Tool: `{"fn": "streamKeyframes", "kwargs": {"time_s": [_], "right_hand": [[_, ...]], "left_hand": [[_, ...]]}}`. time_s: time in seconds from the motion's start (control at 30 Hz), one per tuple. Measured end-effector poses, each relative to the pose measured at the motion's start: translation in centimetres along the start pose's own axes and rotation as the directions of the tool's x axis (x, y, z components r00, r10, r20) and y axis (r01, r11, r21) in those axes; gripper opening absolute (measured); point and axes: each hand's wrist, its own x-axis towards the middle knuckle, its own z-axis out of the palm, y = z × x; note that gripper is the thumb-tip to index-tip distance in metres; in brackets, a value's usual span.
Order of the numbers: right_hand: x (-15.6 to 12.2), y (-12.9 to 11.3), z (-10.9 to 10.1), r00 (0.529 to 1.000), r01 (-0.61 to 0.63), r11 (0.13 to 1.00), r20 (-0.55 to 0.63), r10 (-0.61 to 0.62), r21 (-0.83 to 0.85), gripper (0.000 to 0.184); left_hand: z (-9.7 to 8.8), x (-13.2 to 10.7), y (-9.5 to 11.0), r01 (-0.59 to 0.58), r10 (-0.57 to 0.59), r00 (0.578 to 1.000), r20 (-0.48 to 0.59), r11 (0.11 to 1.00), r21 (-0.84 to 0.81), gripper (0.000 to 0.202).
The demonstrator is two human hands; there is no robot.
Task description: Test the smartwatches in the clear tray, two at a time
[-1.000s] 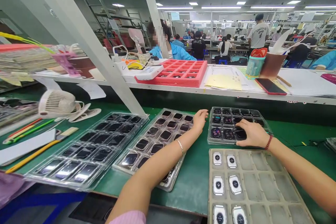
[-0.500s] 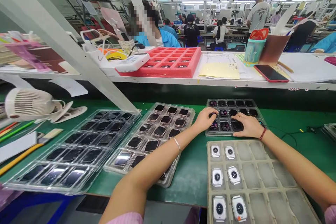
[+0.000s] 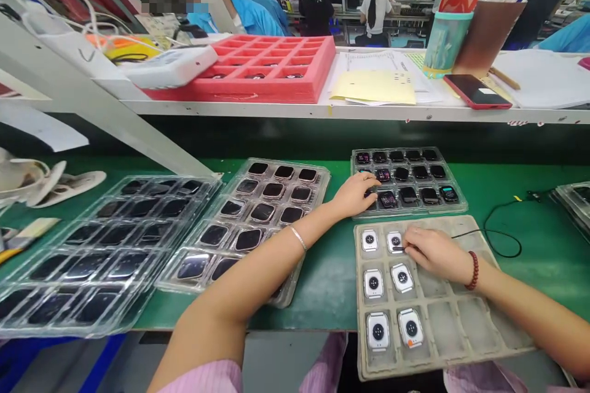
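Right hand (image 3: 436, 253) seemingly pinches a cable (image 3: 471, 233) at a watch (image 3: 394, 240), calling for steady alignment; half-curled left hand (image 3: 353, 196), hold unclear.

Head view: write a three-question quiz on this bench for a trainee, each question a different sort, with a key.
1. Count: how many white watch cases can be seen in the beige tray?
2. True or false: the right hand is at the row of the beige tray farthest from the person.
3. Choose: where is the left hand?
A. at the red foam tray on the shelf
B. at the left edge of the clear tray just beyond the beige tray
C. at the near edge of the beige tray

Key: 1. Six; 2. True; 3. B
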Motion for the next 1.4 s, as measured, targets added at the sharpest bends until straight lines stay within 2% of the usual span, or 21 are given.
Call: {"fn": "streamKeyframes", "kwargs": {"time_s": [0.1, 0.23, 0.4, 0.53, 0.83, 0.93, 1.03, 1.17, 1.27, 1.4], "right_hand": [[-0.1, -0.4, 0.1, 0.999, -0.036, 0.999, -0.017, 0.036, -0.015, 0.016], [0.6, -0.3, -0.6, 0.995, -0.069, 0.99, -0.065, 0.078, 0.121, 0.018], [1.2, 0.7, -0.3, 0.978, -0.193, 0.981, -0.081, 0.192, -0.009, 0.018], [1.2, 1.0, 0.0, 0.978, -0.198, 0.98, -0.078, 0.195, -0.029, 0.019], [1.2, 0.3, 0.2, 0.968, -0.236, 0.959, -0.047, 0.246, 0.156, 0.023], [1.2, 0.4, 0.6, 0.952, -0.262, 0.954, -0.126, 0.281, 0.149, 0.015], [0.9, 0.3, 0.8, 0.948, -0.215, 0.974, -0.221, 0.227, 0.078, 0.012], [1.0, -0.6, 0.6, 0.965, -0.115, 0.992, -0.231, 0.122, 0.042, 0.015], [2.3, -1.9, 0.9, 0.984, -0.064, 0.998, -0.168, 0.061, -0.011, 0.014], [4.2, -3.7, 1.5, 0.999, -0.051, 0.989, -0.025, 0.048, -0.137, 0.015]], "left_hand": [[-0.1, 0.1, 0.0, 0.012, -0.012, 1.0, 0.017, 1.0, 0.022, 0.035], [0.0, 0.2, 0.0, 0.025, -0.026, 1.0, 0.016, 0.999, 0.039, 0.034], [0.4, 0.4, -0.9, 0.034, -0.034, 0.999, -0.008, 0.998, 0.06, 0.034], [0.6, 0.4, -1.3, 0.036, -0.035, 0.999, -0.025, 0.998, 0.057, 0.033], [0.0, 0.2, 0.0, 0.04, -0.04, 0.999, 0.001, 0.998, 0.047, 0.033], [0.0, 0.1, 0.3, 0.047, -0.048, 0.999, 0.01, 0.998, 0.034, 0.032], [0.0, 0.1, 0.4, 0.058, -0.058, 0.998, 0.012, 0.998, 0.024, 0.032], [0.1, 0.0, 0.4, 0.042, -0.042, 0.999, 0.005, 0.999, 0.005, 0.032], [0.1, 0.0, 0.4, 0.025, -0.025, 1.0, -0.007, 1.0, -0.012, 0.032], [0.1, 0.0, 0.4, 0.031, -0.032, 0.999, -0.013, 0.999, -0.043, 0.031]]}}
